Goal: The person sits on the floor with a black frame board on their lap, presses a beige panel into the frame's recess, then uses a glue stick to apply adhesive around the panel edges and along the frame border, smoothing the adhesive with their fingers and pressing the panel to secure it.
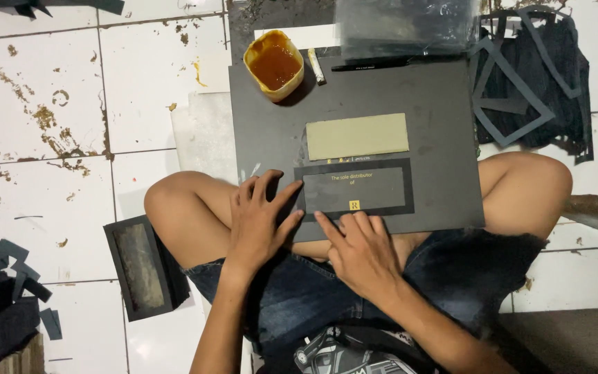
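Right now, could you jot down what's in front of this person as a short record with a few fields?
Left hand: flat, pressing the dark rectangular panel at its left edge
Right hand: fingers on the panel's lower edge
Work surface: black board across the knees
On the board: tan card strip, cup of amber glue, black pen
Floor: white tiles, black box tray

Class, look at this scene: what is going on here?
A person sits cross-legged on a tiled floor with a dark board across the knees. The left hand and right hand press flat on a black rectangular piece with a raised border. Above it lies a beige card, and a yellow cup of brown glue-like liquid stands at the board's far corner.
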